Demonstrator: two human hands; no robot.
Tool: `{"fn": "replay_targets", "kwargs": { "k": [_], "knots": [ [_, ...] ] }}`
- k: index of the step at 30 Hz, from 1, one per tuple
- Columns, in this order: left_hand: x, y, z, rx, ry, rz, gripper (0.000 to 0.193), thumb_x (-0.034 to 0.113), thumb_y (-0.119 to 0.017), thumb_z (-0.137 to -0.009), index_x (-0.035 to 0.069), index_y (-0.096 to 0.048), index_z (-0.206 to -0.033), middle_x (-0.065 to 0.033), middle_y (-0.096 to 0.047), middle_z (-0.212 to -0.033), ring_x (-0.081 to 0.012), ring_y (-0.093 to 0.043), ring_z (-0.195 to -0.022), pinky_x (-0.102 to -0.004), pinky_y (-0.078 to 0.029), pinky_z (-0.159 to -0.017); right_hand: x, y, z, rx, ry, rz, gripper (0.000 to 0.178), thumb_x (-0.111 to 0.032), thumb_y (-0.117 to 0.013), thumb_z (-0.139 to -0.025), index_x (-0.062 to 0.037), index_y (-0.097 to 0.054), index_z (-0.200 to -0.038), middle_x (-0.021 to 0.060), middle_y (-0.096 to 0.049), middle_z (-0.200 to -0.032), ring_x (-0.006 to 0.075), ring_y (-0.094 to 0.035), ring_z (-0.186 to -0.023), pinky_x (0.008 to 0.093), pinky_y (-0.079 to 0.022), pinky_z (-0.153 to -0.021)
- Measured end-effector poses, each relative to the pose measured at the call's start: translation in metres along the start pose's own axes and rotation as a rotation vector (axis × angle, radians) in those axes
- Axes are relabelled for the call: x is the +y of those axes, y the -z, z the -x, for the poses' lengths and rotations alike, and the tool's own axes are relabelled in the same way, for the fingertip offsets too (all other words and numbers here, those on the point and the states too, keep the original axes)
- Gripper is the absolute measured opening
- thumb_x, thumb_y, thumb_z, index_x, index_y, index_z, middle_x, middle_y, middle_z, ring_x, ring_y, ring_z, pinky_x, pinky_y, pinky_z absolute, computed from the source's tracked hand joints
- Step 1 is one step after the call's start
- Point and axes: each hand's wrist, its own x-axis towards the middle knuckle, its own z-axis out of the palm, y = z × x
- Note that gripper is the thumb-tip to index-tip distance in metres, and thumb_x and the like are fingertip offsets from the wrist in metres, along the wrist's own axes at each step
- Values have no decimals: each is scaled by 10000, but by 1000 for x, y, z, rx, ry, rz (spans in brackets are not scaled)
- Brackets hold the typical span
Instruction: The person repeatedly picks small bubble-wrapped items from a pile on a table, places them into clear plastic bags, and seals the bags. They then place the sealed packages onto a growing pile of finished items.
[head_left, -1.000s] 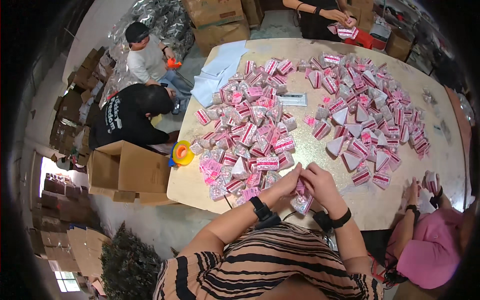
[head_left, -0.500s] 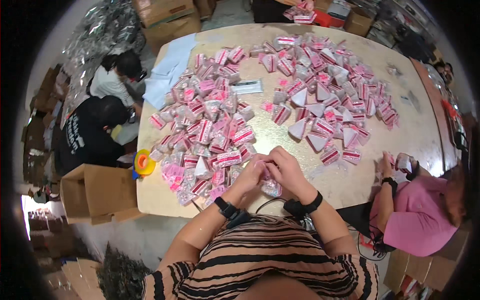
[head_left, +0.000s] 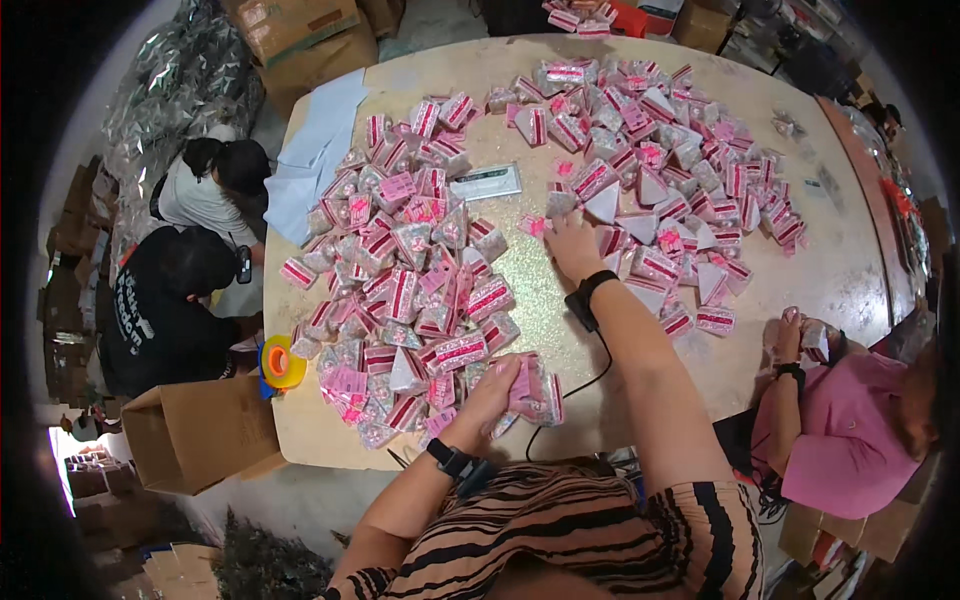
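Near the table's front edge, my left hand (head_left: 488, 402) is closed on a bagged cake-slice-shaped piece (head_left: 545, 396); it is clear-wrapped, with a pink card on it. My right hand (head_left: 572, 248) reaches forward to the near-left edge of the right pile, its fingers stretched out. Just beyond those fingertips lie a wrapped wedge (head_left: 561, 198) and a bright pink tag (head_left: 532, 225). Whether they touch the wedge is hard to see. Left of my arms spreads a heap of similar wrapped wedges (head_left: 405, 295), silvery with pink bands. The right pile (head_left: 690, 170) also shows white triangular faces.
A small flat rectangular packet (head_left: 486, 182) lies between the piles. Yellow tape (head_left: 284, 366) sits at the left edge, above an open carton (head_left: 205, 435). White sheets (head_left: 318, 140) cover the far-left corner. One person in pink (head_left: 850, 435) works at right; two others are at left.
My hands have parted. The right has moved forward to the right pile; the left has stayed near the front edge with the wrapped piece. The whole view has shifted slightly.
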Motion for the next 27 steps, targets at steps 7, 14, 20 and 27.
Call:
{"fn": "replay_targets", "kwargs": {
  "k": [7, 14, 20, 27],
  "knots": [
    [3, 21, -14, 121, 119, 216, 495, 489, -399, -935, 61, -537, -1141, -47, -595, -812, -153, -586, -668, -285, -475, -548, -7, 76, 41, 40, 158, -725, 595, -212, -760, -567, -107, -542, -1111, 175, -502, -1068, 369, -516, -980, 402, -457, -808],
    [2, 10, -26, 164, 23, 378, 354, 405, -491, -922, 99, -561, -1085, -17, -606, -834, -105, -572, -673, -252, -437, -523, -57, 146, 141, -163, 631, -856, 578, -65, -708, -581, -75, -524, -1129, 144, -495, -1059, 339, -490, -1011, 393, -406, -877],
    [5, -1, -3, 149, -96, 85, 198, 157, -580, -879, 35, -567, -1035, -10, -597, -853, -60, -552, -707, -180, -419, -563, -64, 143, 176, -83, 547, -899, 548, -74, -722, -591, -85, -551, -1112, 136, -507, -1108, 331, -481, -1052, 377, -396, -911],
    [-2, -25, 0, 254, -277, -300, 116, 138, -584, -879, 46, -603, -948, 20, -559, -717, -52, -496, -608, -197, -406, -546, -57, 108, 184, 65, -271, -1538, 384, -97, -695, -747, -20, -547, -1093, 36, -579, -962, 62, -543, -759, 213, -447, -635]
  ]
}}
